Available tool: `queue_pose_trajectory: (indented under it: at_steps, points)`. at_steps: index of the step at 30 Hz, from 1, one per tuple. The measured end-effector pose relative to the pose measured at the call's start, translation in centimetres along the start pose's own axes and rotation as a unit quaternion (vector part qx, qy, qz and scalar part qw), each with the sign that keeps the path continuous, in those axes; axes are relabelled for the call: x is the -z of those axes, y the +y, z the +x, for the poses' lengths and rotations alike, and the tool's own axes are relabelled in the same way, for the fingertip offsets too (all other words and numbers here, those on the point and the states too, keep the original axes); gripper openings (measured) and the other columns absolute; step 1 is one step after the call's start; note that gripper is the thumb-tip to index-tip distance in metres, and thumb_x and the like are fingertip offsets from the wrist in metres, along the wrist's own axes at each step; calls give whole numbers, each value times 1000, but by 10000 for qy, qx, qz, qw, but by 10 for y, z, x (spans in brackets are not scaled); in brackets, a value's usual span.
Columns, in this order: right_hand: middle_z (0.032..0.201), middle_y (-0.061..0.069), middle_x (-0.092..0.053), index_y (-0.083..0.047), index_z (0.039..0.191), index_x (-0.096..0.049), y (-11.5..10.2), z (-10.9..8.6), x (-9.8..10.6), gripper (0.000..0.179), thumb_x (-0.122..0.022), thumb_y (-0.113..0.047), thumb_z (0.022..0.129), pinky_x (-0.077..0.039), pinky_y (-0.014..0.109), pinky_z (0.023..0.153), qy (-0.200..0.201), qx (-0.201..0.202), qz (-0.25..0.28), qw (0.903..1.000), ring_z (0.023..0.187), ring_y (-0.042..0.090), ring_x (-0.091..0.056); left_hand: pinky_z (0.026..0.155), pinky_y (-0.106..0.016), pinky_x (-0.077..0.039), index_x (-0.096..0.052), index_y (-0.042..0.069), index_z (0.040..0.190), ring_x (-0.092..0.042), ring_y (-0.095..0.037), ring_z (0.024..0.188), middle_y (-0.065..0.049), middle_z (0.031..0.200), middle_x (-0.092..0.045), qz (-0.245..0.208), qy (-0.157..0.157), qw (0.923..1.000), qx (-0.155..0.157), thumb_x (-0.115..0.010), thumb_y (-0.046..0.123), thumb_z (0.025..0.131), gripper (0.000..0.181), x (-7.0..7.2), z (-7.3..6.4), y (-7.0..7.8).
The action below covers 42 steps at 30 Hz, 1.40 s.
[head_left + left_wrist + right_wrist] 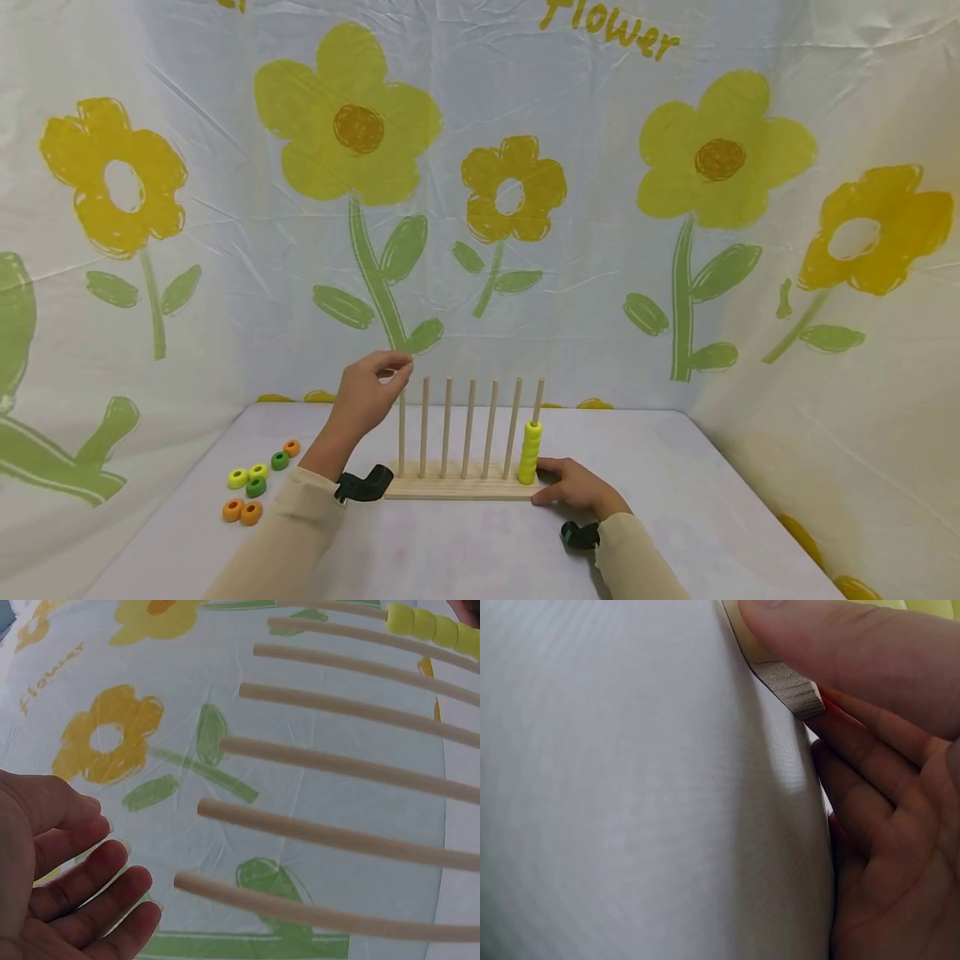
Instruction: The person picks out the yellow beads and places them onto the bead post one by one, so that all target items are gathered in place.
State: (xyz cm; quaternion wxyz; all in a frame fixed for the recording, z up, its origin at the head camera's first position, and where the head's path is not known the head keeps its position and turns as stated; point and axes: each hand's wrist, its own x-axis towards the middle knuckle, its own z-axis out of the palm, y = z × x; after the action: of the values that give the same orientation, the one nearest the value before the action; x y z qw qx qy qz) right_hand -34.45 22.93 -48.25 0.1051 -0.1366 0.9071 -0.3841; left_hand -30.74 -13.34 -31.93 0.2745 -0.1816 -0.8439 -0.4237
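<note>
A wooden peg rack stands on the table, its flat base point(457, 492) carrying a row of several upright pegs point(446, 429). Yellow beads point(529, 454) are stacked on the rightmost peg, whose top stays bare. My left hand point(369, 392) is raised by the top of the leftmost peg point(300, 911). Its thumb and index fingertips come together, the other fingers are loosely bent, and no bead shows in it. My right hand point(576, 487) grips the right end of the base, thumb point(870, 656) on the near side and fingers beyond.
Loose beads lie on the table point(450, 558) at the left: orange ones point(232, 510), green ones point(280, 461) and yellow ones point(237, 478). A flower-printed cloth point(585, 292) hangs behind the table and along both sides. Each wrist wears a black camera mount point(365, 483).
</note>
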Motion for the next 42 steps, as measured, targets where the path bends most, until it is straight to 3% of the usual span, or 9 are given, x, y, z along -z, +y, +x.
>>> queue_pose_trajectory:
  at_steps: [14,30,37,42]
  points:
    - [147,17,-47,-8,140,-52,-2,-2,1,76,-82,-30,74,-21,66,112,-60,-4,-34,10000,140,42,-34,85,-48,-54,-68,10,118,-64,-32,107,-12,119,-67,397,14,9983,416,-59,27,97,29,31,-12,-27]
    - [149,16,-45,-9,142,-50,-3,-1,0,77,-81,-28,74,-20,66,112,-155,30,68,9999,141,41,-32,90,-50,-53,-61,9,128,-61,-38,113,-16,122,-65,795,-538,9906,973,-55,34,99,39,67,-25,-57]
    - [149,16,-44,-8,142,-50,-3,-1,0,79,-83,-26,73,-20,66,113,-115,-20,106,9999,142,41,-32,99,-51,-47,-60,5,129,-58,-36,115,-18,123,-64,1079,-732,9872,920,-54,33,99,41,79,-30,-76]
    - [149,16,-45,-8,142,-50,-3,-2,0,78,-82,-27,74,-20,66,113,-107,-82,84,9999,141,41,-32,97,-52,-48,-61,3,128,-58,-36,114,-19,122,-64,1271,-795,9830,1057,-53,34,99,43,85,-37,-88]
